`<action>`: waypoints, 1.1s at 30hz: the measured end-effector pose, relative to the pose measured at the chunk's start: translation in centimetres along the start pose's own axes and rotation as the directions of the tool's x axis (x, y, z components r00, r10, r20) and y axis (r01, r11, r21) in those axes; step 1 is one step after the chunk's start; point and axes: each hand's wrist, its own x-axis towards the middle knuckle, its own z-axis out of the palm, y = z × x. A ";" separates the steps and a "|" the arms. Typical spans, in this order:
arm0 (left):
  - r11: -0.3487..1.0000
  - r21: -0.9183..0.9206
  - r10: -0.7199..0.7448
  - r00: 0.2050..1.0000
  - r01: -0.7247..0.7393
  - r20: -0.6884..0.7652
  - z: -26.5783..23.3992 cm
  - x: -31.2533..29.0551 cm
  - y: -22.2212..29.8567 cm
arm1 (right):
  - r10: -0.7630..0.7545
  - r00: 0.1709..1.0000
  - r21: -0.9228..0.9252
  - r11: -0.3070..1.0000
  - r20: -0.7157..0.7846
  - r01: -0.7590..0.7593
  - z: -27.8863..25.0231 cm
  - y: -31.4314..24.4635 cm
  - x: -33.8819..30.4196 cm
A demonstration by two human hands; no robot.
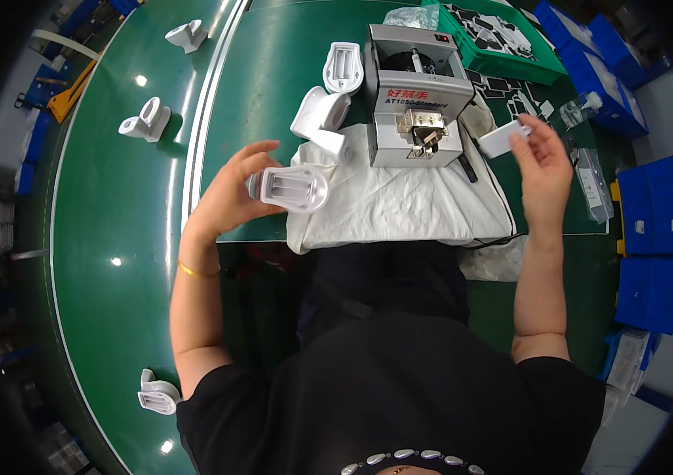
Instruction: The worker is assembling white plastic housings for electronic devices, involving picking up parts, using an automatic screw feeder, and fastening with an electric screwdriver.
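Observation:
In my left hand is a white plastic housing, its open slotted compartment facing up over the edge of the white cloth. The fingers curl round its left end. My right hand pinches a flat white rectangular cover between thumb and fingers, to the right of the machine. Beyond my left hand, another white housing lies partly on the cloth, and one more housing stands behind it with its compartment showing. Between my hands sits a grey tabletop machine with a small metal head.
A green bin full of flat white and dark pieces stands at the far right, with loose pieces beside it. A clear bottle and blue bins are on the right. Several white housings rest on the green surface at left.

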 end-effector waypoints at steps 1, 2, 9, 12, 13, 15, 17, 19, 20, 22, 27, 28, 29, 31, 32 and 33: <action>1.000 0.003 0.003 1.000 -0.003 0.007 0.1 -0.2 1.3 | 0.040 0.998 0.063 0.997 0.046 -0.043 0.6 -0.7 -1.4; 0.995 -0.074 -0.079 0.994 0.074 -0.073 0.2 -0.3 3.4 | 0.060 0.996 0.157 0.985 0.059 -0.068 1.6 -1.4 -2.7; 0.900 -0.375 0.024 0.885 -0.222 -0.465 11.9 0.0 8.3 | 0.168 0.931 0.454 0.836 0.324 -0.309 6.7 -6.7 -7.8; 0.935 -0.250 0.086 0.845 -0.251 -0.528 14.4 0.3 9.8 | 0.149 0.917 0.487 0.809 0.371 -0.329 7.0 -6.4 -8.5; 0.934 -0.258 0.083 0.849 -0.249 -0.522 14.8 0.4 10.0 | 0.149 0.910 0.439 0.838 0.387 -0.324 6.8 -6.3 -8.6; 0.924 -0.271 0.091 0.843 -0.270 -0.529 15.4 0.8 10.0 | 0.155 0.904 0.386 0.866 0.398 -0.319 6.4 -6.0 -8.8; 0.923 -0.257 0.112 0.841 -0.285 -0.529 15.8 1.1 9.9 | 0.147 0.901 0.340 0.892 0.407 -0.299 6.0 -5.8 -9.1; 0.923 -0.242 0.132 0.838 -0.298 -0.529 16.0 1.2 10.1 | -0.071 0.916 0.132 0.991 0.395 0.020 4.8 -5.8 -8.5; 0.938 -0.180 0.154 0.823 -0.295 -0.547 15.9 1.1 10.4 | -0.282 0.856 -0.078 0.935 0.434 0.347 4.4 -5.8 -8.2; 0.948 -0.117 0.181 0.805 -0.296 -0.564 15.9 1.3 10.7 | -0.247 0.868 -0.104 0.942 0.430 0.320 4.4 -5.2 -7.6; 0.767 -0.491 0.158 0.864 -0.412 -0.478 15.2 1.3 12.0 | 0.270 0.797 0.387 0.761 0.540 -0.521 4.4 -4.3 -8.2; 0.766 -0.493 0.160 0.865 -0.413 -0.477 15.0 1.2 12.2 | 0.272 0.798 0.387 0.761 0.538 -0.521 4.4 -3.9 -8.3; 0.678 -0.675 0.027 0.928 -0.290 -0.372 14.8 1.2 12.4 | 0.228 0.817 0.390 0.790 0.529 -0.473 4.4 -3.1 -8.6; 0.594 -0.791 -0.028 0.978 -0.149 -0.206 14.2 1.3 12.5 | 0.212 0.833 0.396 0.802 0.511 -0.447 4.3 -2.8 -8.6; 0.593 -0.792 -0.028 0.979 -0.146 -0.201 14.2 1.4 12.3 | 0.215 0.834 0.396 0.801 0.509 -0.448 4.2 -2.7 -8.6; 0.657 -0.739 -0.011 0.978 -0.148 -0.206 14.4 1.4 12.1 | 0.221 0.825 0.391 0.797 0.519 -0.460 4.1 -2.5 -8.5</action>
